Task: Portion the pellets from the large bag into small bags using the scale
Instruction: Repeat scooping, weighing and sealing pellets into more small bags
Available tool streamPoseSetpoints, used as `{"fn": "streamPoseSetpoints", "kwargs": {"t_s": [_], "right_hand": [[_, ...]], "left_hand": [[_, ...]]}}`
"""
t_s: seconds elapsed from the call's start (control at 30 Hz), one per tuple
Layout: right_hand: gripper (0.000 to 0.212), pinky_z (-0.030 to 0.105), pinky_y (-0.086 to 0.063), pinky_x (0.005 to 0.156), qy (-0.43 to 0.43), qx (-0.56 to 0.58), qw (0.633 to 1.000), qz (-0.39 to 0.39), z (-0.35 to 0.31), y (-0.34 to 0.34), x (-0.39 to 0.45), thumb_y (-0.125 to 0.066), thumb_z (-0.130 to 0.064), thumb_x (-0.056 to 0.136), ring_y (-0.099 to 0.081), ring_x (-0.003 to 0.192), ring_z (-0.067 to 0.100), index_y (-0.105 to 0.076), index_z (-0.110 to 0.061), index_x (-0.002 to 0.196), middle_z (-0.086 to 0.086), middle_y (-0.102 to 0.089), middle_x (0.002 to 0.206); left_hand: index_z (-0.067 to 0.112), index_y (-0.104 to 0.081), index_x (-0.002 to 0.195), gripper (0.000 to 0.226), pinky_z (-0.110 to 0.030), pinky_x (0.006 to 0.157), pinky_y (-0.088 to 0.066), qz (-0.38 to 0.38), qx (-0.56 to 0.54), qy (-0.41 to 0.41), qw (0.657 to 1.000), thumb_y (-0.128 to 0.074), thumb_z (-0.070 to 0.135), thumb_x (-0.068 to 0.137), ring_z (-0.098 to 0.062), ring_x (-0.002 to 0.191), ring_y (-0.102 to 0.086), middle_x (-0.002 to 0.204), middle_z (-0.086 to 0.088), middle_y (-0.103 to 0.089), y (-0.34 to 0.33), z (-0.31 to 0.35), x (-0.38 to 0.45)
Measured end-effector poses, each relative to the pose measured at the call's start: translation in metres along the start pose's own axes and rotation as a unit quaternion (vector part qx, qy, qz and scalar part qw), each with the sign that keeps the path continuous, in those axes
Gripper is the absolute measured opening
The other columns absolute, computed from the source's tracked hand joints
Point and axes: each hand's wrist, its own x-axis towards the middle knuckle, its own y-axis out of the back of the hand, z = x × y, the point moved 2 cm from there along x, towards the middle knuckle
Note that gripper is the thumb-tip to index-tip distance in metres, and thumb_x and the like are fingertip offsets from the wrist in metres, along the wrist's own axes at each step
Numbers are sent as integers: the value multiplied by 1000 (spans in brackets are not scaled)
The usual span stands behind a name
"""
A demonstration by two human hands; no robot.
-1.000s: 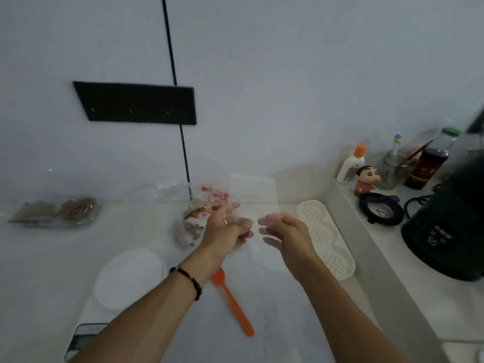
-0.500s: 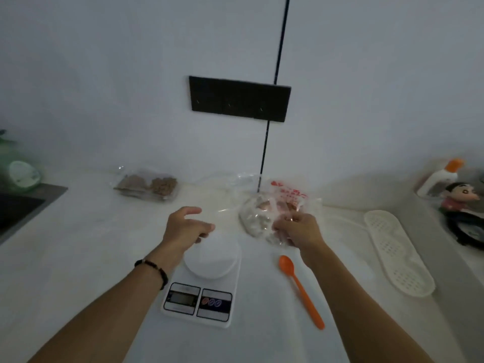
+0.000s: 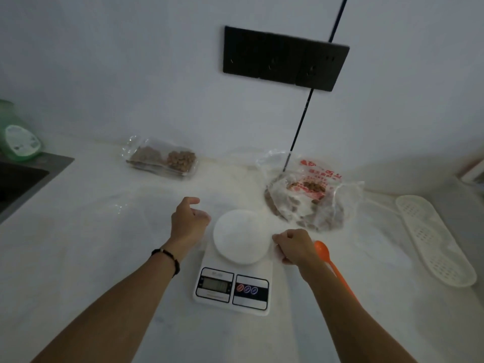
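With both hands poised at the white digital kitchen scale (image 3: 233, 281), an empty small bag seems about to go on its round platform.

The left hand (image 3: 187, 221) and right hand (image 3: 293, 246) flank the platform with fingers curled; whether they pinch a clear film I cannot tell. To do this well, I judge, spread the bag open and centred, zero the display, then spoon with the orange plastic spoon (image 3: 331, 263). The large crumpled clear bag with red print (image 3: 309, 195), brown pellets inside, slumps just behind-right of the scale; filled small clear bags (image 3: 162, 161) lie by the wall.
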Motion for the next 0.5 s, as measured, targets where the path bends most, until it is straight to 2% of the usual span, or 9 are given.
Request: {"fn": "streamPoseSetpoints", "kwargs": {"t_s": [0.17, 0.27, 0.33, 0.4, 0.43, 0.5], "right_hand": [[24, 28, -44, 54, -12, 9, 1000, 20, 1, 0, 7, -61, -10, 87, -51, 51, 20, -58, -6, 64, 12, -57, 57], [22, 36, -52, 60, -9, -31, 999, 38, 1, 2, 10, -62, -16, 88, -57, 57, 22, -60, -7, 68, 14, -63, 63], [17, 43, -55, 75, 2, -81, 995, 55, -2, 3, 8, -61, -25, 88, -64, 76, 25, -64, -8, 92, 18, -70, 88], [40, 38, -50, 86, 14, -151, 985, 80, -4, 5, 2, -59, -31, 90, -61, 105, 28, -54, -10, 124, 14, -63, 119], [45, 37, -47, 92, 35, -181, 978, 98, -5, 5, -3, -57, -30, 91, -56, 115, 29, -48, -10, 131, 13, -57, 129], [45, 39, -42, 98, 111, -243, 953, 142, -4, 5, -19, -54, -27, 93, -48, 122, 31, -47, -10, 134, 13, -50, 135]], "left_hand": [[14, -50, 127, 47, -23, 66, -46, -23, 27, -14, 999, -67, 6, 84, -17, 83, -62, 99, -6, -65, -9, 1, 16], [15, -45, 133, 51, -27, 82, -43, -45, 85, -28, 995, -65, 16, 87, -20, 100, -56, 124, -7, -53, -11, 0, 15], [13, -40, 138, 53, -30, 92, -41, -45, 144, -73, 986, -61, 20, 90, -23, 117, -48, 136, -10, -41, -9, -1, 9], [11, -37, 141, 54, -37, 99, -39, -36, 199, -133, 970, -57, 22, 93, -26, 129, -38, 142, -11, -35, -5, 0, -2], [9, -37, 142, 54, -40, 101, -39, -33, 225, -166, 960, -56, 23, 94, -28, 132, -35, 143, -12, -34, -2, 1, -9], [8, -37, 143, 54, -44, 104, -39, -34, 274, -228, 934, -54, 25, 95, -30, 135, -31, 146, -15, -35, 2, 1, -25]]}}
